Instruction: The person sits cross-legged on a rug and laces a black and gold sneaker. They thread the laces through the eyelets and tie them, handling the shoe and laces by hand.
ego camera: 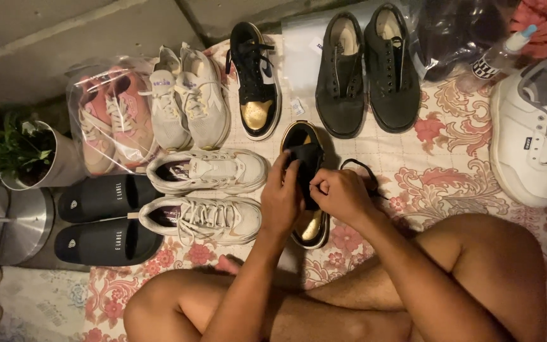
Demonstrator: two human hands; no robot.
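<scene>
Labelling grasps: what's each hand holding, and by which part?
Both grip the black-and-gold sneaker at its tongue area: left hand on its side, right hand pinching the black lace.

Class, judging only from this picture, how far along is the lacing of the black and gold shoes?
Done: one black and gold shoe lies laced on the floral cloth. In hand: the left hand and right hand work on the second black and gold shoe. Left: its black lace hangs loose beside it.
</scene>
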